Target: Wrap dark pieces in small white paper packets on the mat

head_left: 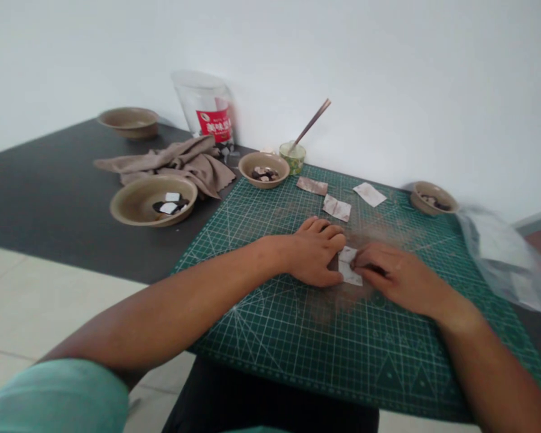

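Note:
A small white paper sheet (350, 276) with brown smudges lies on the green cutting mat (270, 325). At its left edge my left hand (315, 255) rests flat, palm down, fingers stretched out and the thumb touching the sheet. From the right, my right hand (394, 273) is closed with its fingertips pinched down on the sheet. A small dark bit shows at those fingertips, too hidden to name. Beyond my hands lie a smudged white sheet (337, 208), a brown sheet (312, 186) and another white sheet (369, 194). Brown dust covers the mat around my hands.
Bowls with small dark pieces stand at the mat's back left (264, 162) and back right (426, 198). Another bowl (139, 198), a cloth (171, 159), a clear jar (198, 102) and a green cup (293, 159) with sticks stand left. A plastic bag (505, 258) lies right.

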`<state>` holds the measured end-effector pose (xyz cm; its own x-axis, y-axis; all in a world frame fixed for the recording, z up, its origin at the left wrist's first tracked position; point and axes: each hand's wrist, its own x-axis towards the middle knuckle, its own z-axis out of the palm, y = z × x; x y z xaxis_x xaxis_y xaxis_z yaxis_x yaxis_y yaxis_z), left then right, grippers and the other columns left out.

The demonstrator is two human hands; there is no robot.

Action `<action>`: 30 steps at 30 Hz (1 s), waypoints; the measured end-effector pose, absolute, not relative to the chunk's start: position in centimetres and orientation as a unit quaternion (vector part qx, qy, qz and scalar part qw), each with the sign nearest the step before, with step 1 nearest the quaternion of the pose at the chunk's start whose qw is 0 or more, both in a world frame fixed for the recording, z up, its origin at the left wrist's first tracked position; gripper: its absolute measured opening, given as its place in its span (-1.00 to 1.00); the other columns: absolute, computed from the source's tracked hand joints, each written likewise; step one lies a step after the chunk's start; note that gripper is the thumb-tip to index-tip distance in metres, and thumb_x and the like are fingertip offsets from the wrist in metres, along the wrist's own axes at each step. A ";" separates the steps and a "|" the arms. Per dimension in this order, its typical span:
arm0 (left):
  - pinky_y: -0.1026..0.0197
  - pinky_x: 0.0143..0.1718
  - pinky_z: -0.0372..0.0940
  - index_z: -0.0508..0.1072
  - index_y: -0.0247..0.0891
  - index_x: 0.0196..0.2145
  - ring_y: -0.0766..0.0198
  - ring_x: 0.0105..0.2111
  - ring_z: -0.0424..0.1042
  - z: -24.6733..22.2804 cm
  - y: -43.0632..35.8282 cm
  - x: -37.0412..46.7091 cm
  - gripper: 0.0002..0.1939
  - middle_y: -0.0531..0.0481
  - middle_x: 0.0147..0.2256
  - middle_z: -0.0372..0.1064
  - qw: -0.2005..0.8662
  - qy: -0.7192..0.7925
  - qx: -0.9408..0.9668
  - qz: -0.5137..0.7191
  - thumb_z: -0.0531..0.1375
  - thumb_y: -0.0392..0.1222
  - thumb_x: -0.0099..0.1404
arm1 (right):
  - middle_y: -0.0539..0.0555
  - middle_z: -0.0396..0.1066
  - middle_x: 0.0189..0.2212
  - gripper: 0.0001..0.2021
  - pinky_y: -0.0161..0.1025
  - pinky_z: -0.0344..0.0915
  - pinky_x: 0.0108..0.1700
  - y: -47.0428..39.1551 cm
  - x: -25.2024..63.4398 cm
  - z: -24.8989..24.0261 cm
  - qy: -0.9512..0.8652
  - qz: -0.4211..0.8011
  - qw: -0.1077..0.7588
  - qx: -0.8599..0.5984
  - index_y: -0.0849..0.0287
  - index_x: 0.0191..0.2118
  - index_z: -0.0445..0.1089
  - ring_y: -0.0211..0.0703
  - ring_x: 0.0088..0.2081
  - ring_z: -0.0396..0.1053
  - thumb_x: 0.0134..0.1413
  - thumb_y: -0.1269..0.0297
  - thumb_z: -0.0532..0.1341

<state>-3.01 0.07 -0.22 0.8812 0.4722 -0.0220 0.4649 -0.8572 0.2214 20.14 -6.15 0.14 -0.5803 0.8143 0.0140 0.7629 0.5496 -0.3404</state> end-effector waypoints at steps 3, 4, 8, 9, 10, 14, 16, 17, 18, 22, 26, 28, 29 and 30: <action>-0.14 0.30 -0.10 0.28 -0.26 0.06 -0.15 0.30 0.05 -0.2 0.1 -3.0 -0.45 -0.25 0.32 0.08 0.104 0.247 0.963 0.017 0.09 0.21 0.31 | 0.10 0.48 -0.17 -0.84 -0.12 0.35 -0.10 -6.1 19.2 -0.2 -0.873 0.127 0.114 -0.456 0.11 -0.19 0.43 -0.08 -0.17 0.44 0.35 0.33 0.09; -0.14 0.30 -0.10 0.28 -0.26 0.06 -0.15 0.30 0.05 -0.3 0.1 -3.0 -0.45 -0.24 0.32 0.08 0.102 0.248 0.963 0.018 0.10 0.20 0.31 | 0.10 0.49 -0.17 -0.85 -0.11 0.35 -0.12 -6.0 19.2 -0.3 -0.865 0.106 0.122 -0.474 0.11 -0.18 0.43 -0.07 -0.18 0.44 0.34 0.33 0.10; -0.14 0.32 -0.13 0.27 -0.29 0.09 -0.17 0.31 0.02 -0.4 0.0 -3.0 -0.42 -0.25 0.33 0.06 0.100 0.246 0.964 0.025 0.11 0.20 0.30 | 0.09 0.48 -0.24 -0.89 -0.11 0.34 -0.19 -5.7 20.5 0.0 -0.847 0.078 0.114 -0.514 0.11 -0.22 0.44 -0.06 -0.24 0.43 0.29 0.31 0.16; -0.13 0.32 -0.13 0.27 -0.29 0.09 -0.17 0.31 0.02 -0.4 0.1 -3.0 -0.42 -0.25 0.33 0.06 0.100 0.246 0.964 0.025 0.12 0.20 0.30 | 0.08 0.48 -0.25 -0.89 -0.12 0.34 -0.18 -5.8 20.6 0.1 -0.854 0.094 0.103 -0.501 0.11 -0.22 0.44 -0.07 -0.23 0.43 0.30 0.31 0.16; -0.13 0.32 -0.12 0.27 -0.29 0.09 -0.17 0.31 0.03 -0.4 0.1 -3.0 -0.41 -0.25 0.33 0.06 0.101 0.245 0.964 0.024 0.11 0.21 0.30 | 0.07 0.48 -0.24 -0.88 -0.13 0.34 -0.17 -5.9 20.6 0.2 -0.864 0.116 0.093 -0.481 0.10 -0.22 0.44 -0.08 -0.22 0.43 0.31 0.31 0.15; -0.13 0.30 -0.08 0.28 -0.28 0.07 -0.16 0.29 0.06 -0.3 0.1 -3.0 -0.43 -0.25 0.31 0.10 0.100 0.241 0.965 0.023 0.10 0.22 0.32 | 0.08 0.47 -0.18 -0.87 -0.13 0.34 -0.11 -6.1 19.3 0.0 -0.882 0.149 0.096 -0.437 0.10 -0.19 0.42 -0.09 -0.16 0.43 0.33 0.34 0.12; -0.15 0.30 -0.09 0.28 -0.29 0.06 -0.17 0.29 0.06 -0.3 0.1 -3.0 -0.44 -0.27 0.31 0.09 0.098 0.243 0.965 0.023 0.11 0.20 0.31 | 0.09 0.47 -0.17 -0.87 -0.11 0.34 -0.11 -5.9 19.2 -0.1 -0.865 0.115 0.114 -0.474 0.11 -0.17 0.42 -0.07 -0.16 0.43 0.33 0.34 0.12; -0.15 0.31 -0.10 0.28 -0.30 0.07 -0.18 0.30 0.05 -0.3 0.1 -3.0 -0.44 -0.27 0.32 0.08 0.098 0.244 0.965 0.022 0.11 0.20 0.31 | 0.09 0.47 -0.19 -0.88 -0.10 0.33 -0.12 -5.9 19.4 0.0 -0.857 0.102 0.115 -0.492 0.11 -0.17 0.42 -0.06 -0.17 0.43 0.33 0.33 0.13; -0.15 0.31 -0.11 0.28 -0.30 0.07 -0.19 0.30 0.04 -0.3 0.1 -3.0 -0.43 -0.27 0.32 0.07 0.098 0.244 0.965 0.021 0.11 0.20 0.31 | 0.08 0.47 -0.21 -0.89 -0.10 0.33 -0.14 -5.8 19.8 0.1 -0.853 0.100 0.111 -0.500 0.11 -0.19 0.42 -0.06 -0.19 0.43 0.32 0.32 0.14; -0.14 0.32 -0.12 0.27 -0.29 0.08 -0.18 0.30 0.03 -0.2 0.0 -3.0 -0.42 -0.25 0.33 0.06 0.099 0.243 0.965 0.017 0.10 0.22 0.32 | 0.05 0.48 -0.26 -0.90 -0.15 0.33 -0.16 -6.1 20.2 0.6 -0.880 0.171 0.068 -0.438 0.10 -0.22 0.44 -0.11 -0.22 0.43 0.31 0.32 0.17; -0.14 0.31 -0.09 0.27 -0.30 0.07 -0.17 0.29 0.06 -0.3 0.1 -2.9 -0.43 -0.27 0.31 0.09 0.101 0.247 0.964 0.016 0.09 0.20 0.32 | 0.07 0.48 -0.20 -0.87 -0.13 0.32 -0.11 -5.9 19.4 0.1 -0.874 0.144 0.108 -0.452 0.11 -0.20 0.43 -0.09 -0.16 0.44 0.33 0.33 0.13; -0.16 0.30 -0.09 0.27 -0.32 0.08 -0.18 0.30 0.05 -0.3 0.1 -2.9 -0.43 -0.28 0.31 0.08 0.101 0.247 0.964 0.014 0.10 0.19 0.32 | 0.08 0.48 -0.21 -0.88 -0.12 0.32 -0.13 -5.8 19.7 0.1 -0.857 0.110 0.116 -0.490 0.12 -0.20 0.43 -0.07 -0.17 0.43 0.33 0.31 0.14; -0.16 0.31 -0.09 0.27 -0.32 0.08 -0.19 0.30 0.04 -0.3 0.1 -2.9 -0.42 -0.29 0.32 0.07 0.101 0.247 0.964 0.013 0.11 0.19 0.32 | 0.08 0.47 -0.22 -0.88 -0.12 0.31 -0.14 -5.8 20.0 0.2 -0.853 0.106 0.109 -0.500 0.12 -0.20 0.43 -0.07 -0.19 0.43 0.32 0.29 0.15; -0.17 0.31 -0.10 0.27 -0.33 0.09 -0.20 0.31 0.03 -0.2 0.0 -2.9 -0.42 -0.29 0.32 0.06 0.101 0.245 0.964 0.013 0.11 0.19 0.32 | 0.07 0.47 -0.25 -0.89 -0.13 0.31 -0.16 -5.9 20.2 0.4 -0.853 0.114 0.096 -0.499 0.12 -0.21 0.43 -0.08 -0.21 0.42 0.32 0.29 0.16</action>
<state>-2.93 0.04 -0.24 0.8793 0.4757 -0.0246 0.4704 -0.8591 0.2019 20.21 -5.88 0.39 -0.4829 0.8743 0.0497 0.8307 0.4752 -0.2900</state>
